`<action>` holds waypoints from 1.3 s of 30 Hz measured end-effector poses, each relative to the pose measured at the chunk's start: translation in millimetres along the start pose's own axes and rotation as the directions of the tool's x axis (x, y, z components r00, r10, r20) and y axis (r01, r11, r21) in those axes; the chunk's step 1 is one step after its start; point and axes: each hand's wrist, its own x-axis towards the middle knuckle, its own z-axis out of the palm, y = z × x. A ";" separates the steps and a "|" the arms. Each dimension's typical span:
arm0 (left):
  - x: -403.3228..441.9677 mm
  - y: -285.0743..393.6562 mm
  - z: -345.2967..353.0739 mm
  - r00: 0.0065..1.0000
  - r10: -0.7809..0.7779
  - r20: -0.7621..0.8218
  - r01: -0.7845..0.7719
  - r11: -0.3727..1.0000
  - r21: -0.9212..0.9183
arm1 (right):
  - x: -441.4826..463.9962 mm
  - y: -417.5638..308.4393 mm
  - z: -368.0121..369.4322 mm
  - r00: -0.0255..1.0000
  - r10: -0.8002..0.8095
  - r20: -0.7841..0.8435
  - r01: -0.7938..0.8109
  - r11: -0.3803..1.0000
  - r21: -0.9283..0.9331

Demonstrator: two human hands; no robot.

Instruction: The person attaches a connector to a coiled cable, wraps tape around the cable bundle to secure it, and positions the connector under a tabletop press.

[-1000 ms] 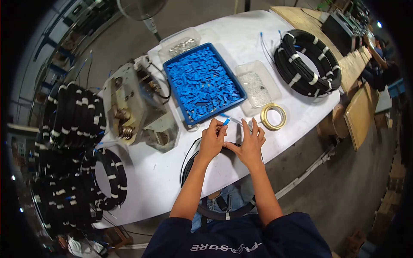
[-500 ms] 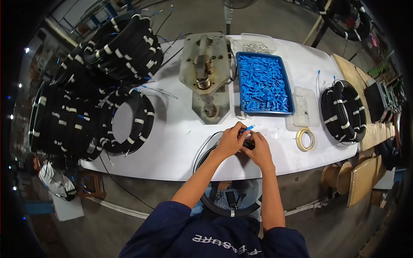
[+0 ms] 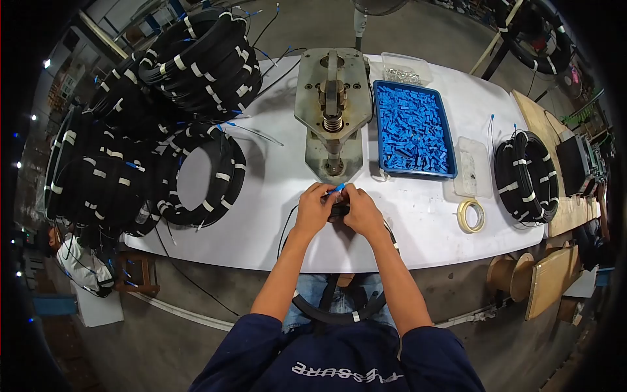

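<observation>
In front of the metal press (image 3: 333, 124), a small blue connector (image 3: 339, 187) is pinched between the fingertips of my left hand (image 3: 316, 208). My right hand (image 3: 361, 210) closes on the same connector from the other side, at the foot of the press. A black cable coil (image 3: 339, 317) hangs over the table's front edge under my wrists, partly over my lap; its upper part is hidden by my hands. Right of the press stands a blue tray (image 3: 418, 174) full of blue connectors.
Stacked black cable coils (image 3: 196, 65) crowd the left, one lying flat nearer me. A yellow tape roll (image 3: 471, 216), a clear plastic box (image 3: 473, 171) and another coil (image 3: 526, 176) are on the right. Behind the tray is a box of metal pieces (image 3: 401, 73).
The view has swung so the press is now ahead. Both hands have moved from beside the tray to the press's foot, with the blue connector, and my right hand's fingers have closed.
</observation>
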 end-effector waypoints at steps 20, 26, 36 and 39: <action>0.9 -9.5 -14.8 0.965 -0.049 0.258 0.053 0.999 -0.007 | 11.2 26.3 -6.3 0.950 -0.301 -0.087 0.313 0.921 0.233; -12.6 -9.2 -34.6 0.968 -0.090 0.234 0.062 0.991 0.122 | 16.9 32.5 2.0 0.973 -0.129 -0.190 0.189 0.922 0.338; -8.0 -24.8 -48.3 0.931 -0.156 0.331 0.118 0.984 0.132 | 12.9 38.1 -9.3 0.982 -0.060 -0.177 0.118 0.934 0.336; -13.6 -16.7 -56.9 0.909 -0.119 0.399 0.026 0.973 0.230 | 0.6 37.9 -20.5 0.983 -0.118 -0.144 0.152 0.956 0.253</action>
